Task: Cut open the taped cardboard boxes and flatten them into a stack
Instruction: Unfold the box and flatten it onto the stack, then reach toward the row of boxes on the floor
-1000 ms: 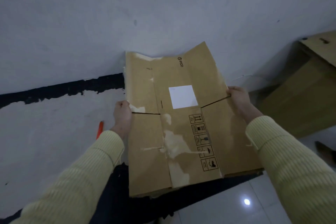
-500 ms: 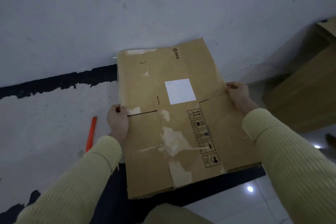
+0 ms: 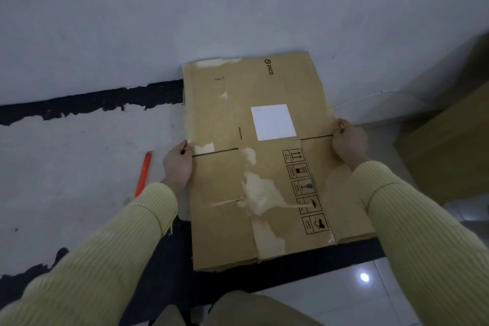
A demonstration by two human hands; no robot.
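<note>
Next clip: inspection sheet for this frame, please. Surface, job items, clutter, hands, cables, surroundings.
Surface: pale floor with a ragged black band; glossy tiles nearest the person.
Job's things: flattened cardboard box, torn patches on its face, far edge at the grey wall; orange tool on the floor left of it, untouched.
Clutter: nothing seen.
Hands: left hand grips the box's left edge; right hand grips its right edge.
Cables: thin pale line at the wall base, maybe a cable; cannot tell.
Surroundings: another cardboard box at right.
</note>
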